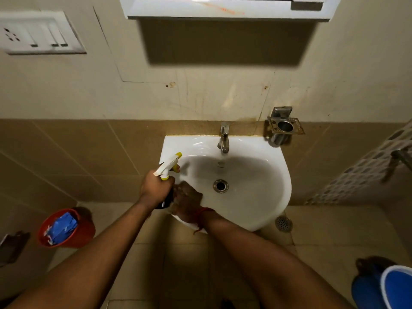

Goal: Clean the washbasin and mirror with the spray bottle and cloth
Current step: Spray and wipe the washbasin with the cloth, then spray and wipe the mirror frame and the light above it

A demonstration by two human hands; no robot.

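Observation:
A white washbasin (256, 170) hangs on the tiled wall below a chrome tap (224, 137). My left hand (156, 188) grips a spray bottle (168, 167) with a white and yellow trigger head, held over the basin's left rim with the nozzle pointing away from me. The bottle's dark body is mostly hidden by my fingers. My right hand (188, 197) is blurred and rests on the basin's front-left rim, touching the bottle's lower part. I cannot make out a cloth under it. The white lower frame of the mirror cabinet (223, 8) shows at the top edge.
A red bucket (87, 230) with blue material inside stands on the floor at left, and a blue bucket (365, 286) at bottom right. A metal tumbler holder (284, 128) is fixed right of the tap. A switchboard (38, 32) is at upper left, and a floor drain (283, 223) lies under the basin's right side.

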